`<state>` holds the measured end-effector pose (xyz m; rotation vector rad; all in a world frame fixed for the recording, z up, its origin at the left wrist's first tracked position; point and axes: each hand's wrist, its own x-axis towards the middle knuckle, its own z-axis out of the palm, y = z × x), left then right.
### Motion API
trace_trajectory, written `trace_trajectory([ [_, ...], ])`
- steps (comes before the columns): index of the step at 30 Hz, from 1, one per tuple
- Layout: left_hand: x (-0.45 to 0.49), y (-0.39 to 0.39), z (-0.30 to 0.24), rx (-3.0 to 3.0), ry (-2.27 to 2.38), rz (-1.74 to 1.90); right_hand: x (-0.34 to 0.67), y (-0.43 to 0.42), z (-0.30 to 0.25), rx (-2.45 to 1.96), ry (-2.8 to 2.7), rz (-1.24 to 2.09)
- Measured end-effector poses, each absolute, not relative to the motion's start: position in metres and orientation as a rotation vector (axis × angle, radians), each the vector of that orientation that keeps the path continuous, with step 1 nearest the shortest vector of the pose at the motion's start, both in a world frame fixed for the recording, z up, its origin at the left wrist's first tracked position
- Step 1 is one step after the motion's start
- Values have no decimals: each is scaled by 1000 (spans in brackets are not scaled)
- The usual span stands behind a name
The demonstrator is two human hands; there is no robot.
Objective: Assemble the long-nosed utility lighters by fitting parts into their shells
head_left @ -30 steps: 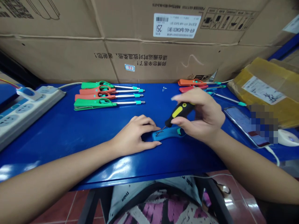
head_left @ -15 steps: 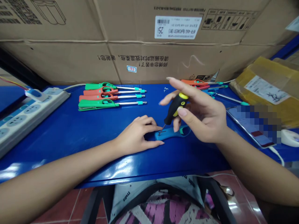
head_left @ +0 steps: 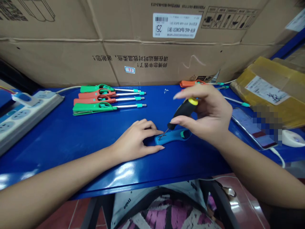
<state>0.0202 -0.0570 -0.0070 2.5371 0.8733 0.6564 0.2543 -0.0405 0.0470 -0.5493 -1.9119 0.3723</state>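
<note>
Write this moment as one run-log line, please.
left hand: holds blue lighter on table | right hand: holds screwdriver | tip: on lighter body

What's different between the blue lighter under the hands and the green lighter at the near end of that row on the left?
The blue lighter is steadied by the left hand, with the screwdriver in the right hand touching it; the green lighter lies untouched in a row. The green lighter shows its whole metal tube; the blue lighter's is hidden. Both lie flat on the blue table.
</note>
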Motion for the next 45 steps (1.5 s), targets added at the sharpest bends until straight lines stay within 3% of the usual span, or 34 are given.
trace_trajectory([
  [6, 21, -57, -7, 2535, 882, 651, 254, -44, 47, -589, -2056, 613],
  [12, 21, -57, -8, 2554, 873, 679, 255, -44, 46, -588, -2025, 281],
  [17, 21, -57, -6, 2539, 882, 661, 255, -47, 47, -596, -2107, 480],
  [22, 21, -57, -7, 2547, 870, 692, 253, -45, 45, -446, -2053, 241],
  [26, 21, -57, -7, 2529, 869, 674, 253, -47, 45, -581, -2080, 442],
  [31, 22, -57, -7, 2525, 869, 687, 252, -46, 46, -552, -1971, 261],
  [36, 22, -56, -6, 2511, 866, 671, 251, -46, 45, -615, -2008, 452],
  [41, 21, -56, -7, 2530, 856, 714, 252, -46, 43, -531, -1989, 266],
  [45, 22, -56, -7, 2531, 870, 686, 251, -47, 44, -561, -2049, 377],
])
